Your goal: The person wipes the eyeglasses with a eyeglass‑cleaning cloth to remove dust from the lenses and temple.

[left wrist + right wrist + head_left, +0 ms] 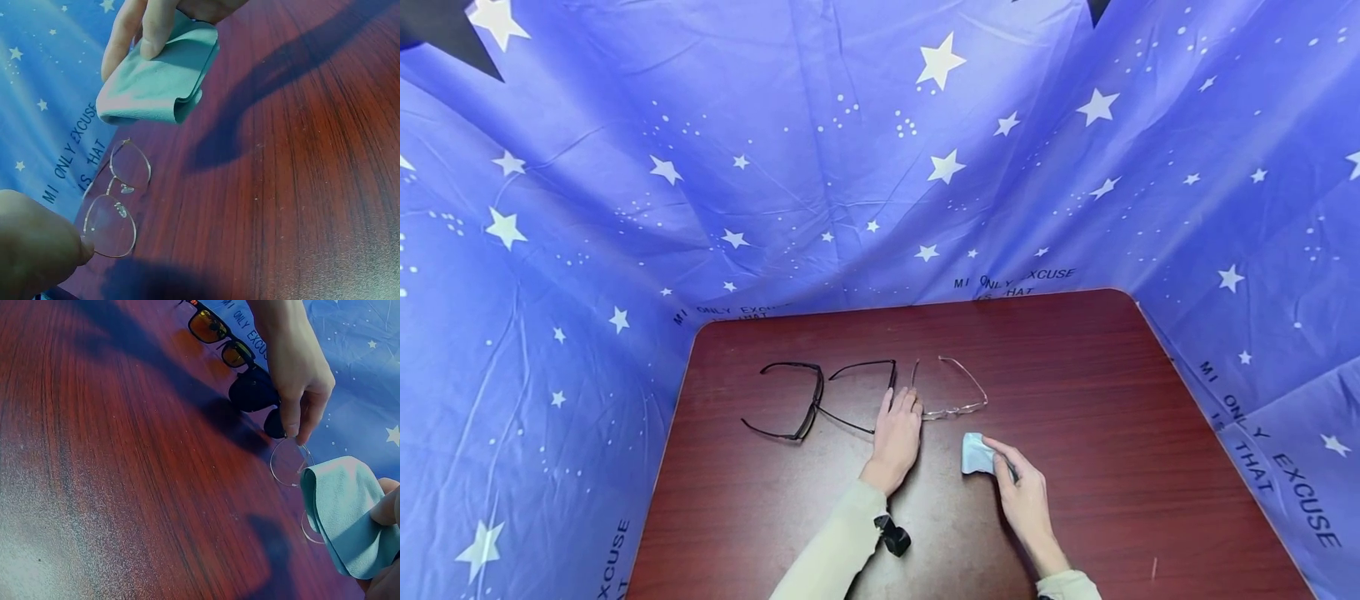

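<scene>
My left hand [897, 437] reaches over the table and pinches the edge of a pair of thin wire-framed eyeglasses [951, 412] between thumb and finger. These glasses have clear round lenses, and their temples [967, 374] point away from me. In the left wrist view the lenses [115, 225] stand upright beside the left thumb. Held in my right hand [1026, 500] is a folded light blue cleaning cloth [976, 455], gripped between thumb and fingers. The cloth [350, 512] is above the table, apart from the glasses, and partly covers one lens in the right wrist view.
Left of the wire glasses lie dark sunglasses [253, 389], partly behind the left hand, then black-framed glasses with amber lenses [206, 326]. The brown wooden table [1112, 400] has a rounded far edge. Blue star-patterned curtains [850, 167] hang around it.
</scene>
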`<action>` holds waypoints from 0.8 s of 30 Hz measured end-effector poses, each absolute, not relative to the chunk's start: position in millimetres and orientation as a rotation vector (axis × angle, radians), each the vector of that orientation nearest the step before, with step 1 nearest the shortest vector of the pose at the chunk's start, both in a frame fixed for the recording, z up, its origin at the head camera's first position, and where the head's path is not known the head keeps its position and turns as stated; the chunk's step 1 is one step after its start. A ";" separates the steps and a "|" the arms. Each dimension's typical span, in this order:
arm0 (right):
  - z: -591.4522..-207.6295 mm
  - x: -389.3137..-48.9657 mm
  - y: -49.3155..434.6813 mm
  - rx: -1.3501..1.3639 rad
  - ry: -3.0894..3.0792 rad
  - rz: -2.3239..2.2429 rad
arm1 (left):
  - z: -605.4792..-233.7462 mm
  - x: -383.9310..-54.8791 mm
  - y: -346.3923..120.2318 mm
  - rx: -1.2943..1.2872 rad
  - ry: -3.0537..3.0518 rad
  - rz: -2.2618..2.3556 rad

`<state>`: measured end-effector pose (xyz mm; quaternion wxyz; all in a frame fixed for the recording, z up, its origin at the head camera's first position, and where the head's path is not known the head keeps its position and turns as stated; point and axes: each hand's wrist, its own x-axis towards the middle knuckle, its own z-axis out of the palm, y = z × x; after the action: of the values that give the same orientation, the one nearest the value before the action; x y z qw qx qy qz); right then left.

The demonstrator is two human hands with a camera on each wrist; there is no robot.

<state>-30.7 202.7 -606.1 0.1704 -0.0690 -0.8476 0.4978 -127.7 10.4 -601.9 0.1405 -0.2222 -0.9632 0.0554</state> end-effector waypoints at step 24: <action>-608.9 -26.6 203.3 -0.266 -2.438 1.398 | -619.0 -136.9 2.2 -0.755 -2.735 -0.004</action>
<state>-26.6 203.3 -608.9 0.1585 -0.0929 -0.8528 0.4889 -136.9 2.2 -619.0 0.1517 -0.2629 -0.9528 -0.0015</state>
